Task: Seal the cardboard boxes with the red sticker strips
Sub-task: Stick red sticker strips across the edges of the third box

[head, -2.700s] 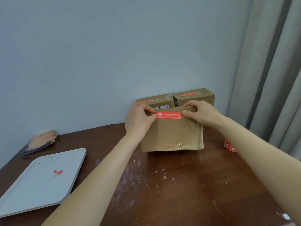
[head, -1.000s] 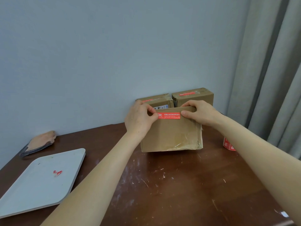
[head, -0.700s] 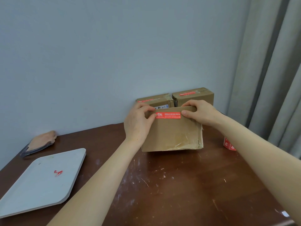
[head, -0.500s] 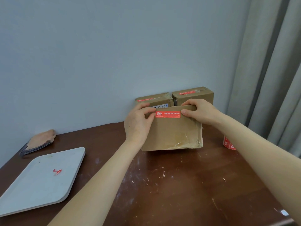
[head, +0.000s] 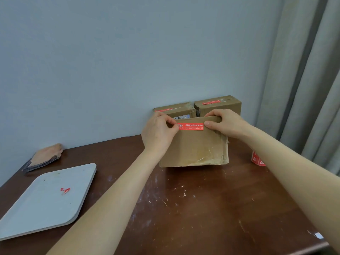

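A brown cardboard box [head: 195, 148] stands on the dark wooden table, its front face towards me. A red sticker strip [head: 192, 126] with white print lies along the top edge of that face. My left hand [head: 158, 133] grips the box's upper left corner, thumb pressing on the strip's left end. My right hand [head: 224, 124] holds the upper right corner, thumb at the strip's right end. Behind stand two more boxes, one on the left [head: 176, 110] and one on the right [head: 219, 104], each with a red strip on top.
A roll of red stickers [head: 257, 160] sits on the table to the right, behind my right forearm. A white tray [head: 46, 201] with a small red scrap [head: 65, 190] lies at the left. A folded cloth [head: 46, 156] lies by the wall. Grey curtains hang at the right.
My left thumb has been rubbing back and forth over the strip's left end. The box and my right hand have stayed almost still.
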The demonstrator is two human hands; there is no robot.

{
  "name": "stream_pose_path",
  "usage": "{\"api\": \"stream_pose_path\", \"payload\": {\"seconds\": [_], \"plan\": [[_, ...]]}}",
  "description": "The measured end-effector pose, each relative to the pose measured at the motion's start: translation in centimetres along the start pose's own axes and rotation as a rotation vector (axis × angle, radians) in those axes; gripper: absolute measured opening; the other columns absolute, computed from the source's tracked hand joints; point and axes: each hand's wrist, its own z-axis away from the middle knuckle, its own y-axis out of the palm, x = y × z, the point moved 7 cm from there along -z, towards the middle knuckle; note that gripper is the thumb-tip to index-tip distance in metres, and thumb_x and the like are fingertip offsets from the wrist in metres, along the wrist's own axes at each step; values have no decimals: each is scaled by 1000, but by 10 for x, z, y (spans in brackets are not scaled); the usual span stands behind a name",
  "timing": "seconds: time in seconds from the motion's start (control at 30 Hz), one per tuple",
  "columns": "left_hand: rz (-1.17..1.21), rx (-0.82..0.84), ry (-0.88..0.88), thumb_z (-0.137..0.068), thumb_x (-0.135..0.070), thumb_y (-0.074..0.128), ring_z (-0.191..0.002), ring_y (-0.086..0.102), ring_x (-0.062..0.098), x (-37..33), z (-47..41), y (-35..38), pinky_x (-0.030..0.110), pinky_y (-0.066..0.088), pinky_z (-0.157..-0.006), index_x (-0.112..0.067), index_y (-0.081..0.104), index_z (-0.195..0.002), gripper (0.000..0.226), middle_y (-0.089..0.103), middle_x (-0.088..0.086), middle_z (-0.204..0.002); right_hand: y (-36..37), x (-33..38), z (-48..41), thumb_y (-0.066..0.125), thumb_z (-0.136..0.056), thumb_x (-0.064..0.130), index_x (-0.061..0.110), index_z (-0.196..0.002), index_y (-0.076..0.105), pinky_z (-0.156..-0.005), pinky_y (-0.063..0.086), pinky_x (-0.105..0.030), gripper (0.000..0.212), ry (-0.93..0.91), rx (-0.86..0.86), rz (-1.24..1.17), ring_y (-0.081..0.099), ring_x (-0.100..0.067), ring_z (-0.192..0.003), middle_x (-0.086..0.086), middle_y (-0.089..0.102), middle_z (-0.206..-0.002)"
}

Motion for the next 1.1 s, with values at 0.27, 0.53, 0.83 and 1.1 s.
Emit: {"api": "stream_pose_path", "payload": {"seconds": [0.27,0.53,0.83,1.1], "plan": [[43,65,-19,-84,-31,63,-88,49,6,2,-2,0,26,40,-63,-26,68,-75,11,48,-13,-102,0,0,0,58,-90,42,35,-113,58,-90,50,-43,25,3,-11,12,56,-15,-105,7,59,-115],[42,96,-30,-84,-31,65,-92,48,7,1,-3,-1,25,37,-65,-26,68,-76,10,47,-11,-103,0,0,1,58,-90,42,34,-114,57,-89,51,-43,26,3,-7,1,57,-15,-104,7,59,-114],[58,140,-44,-84,-31,66,-94,45,6,0,-4,-3,25,38,-66,-27,66,-73,12,46,-10,-104,0,-1,2,58,-89,41,39,-107,56,-89,51,-42,18,7,-11,-9,57,-15,-103,8,59,-112],[61,159,-47,-84,-30,65,-92,46,7,-1,-4,-3,26,37,-68,-26,67,-73,12,48,-10,-103,0,1,4,59,-90,40,36,-110,58,-90,51,-43,21,12,-9,-24,57,-16,-104,6,60,-114]]}}
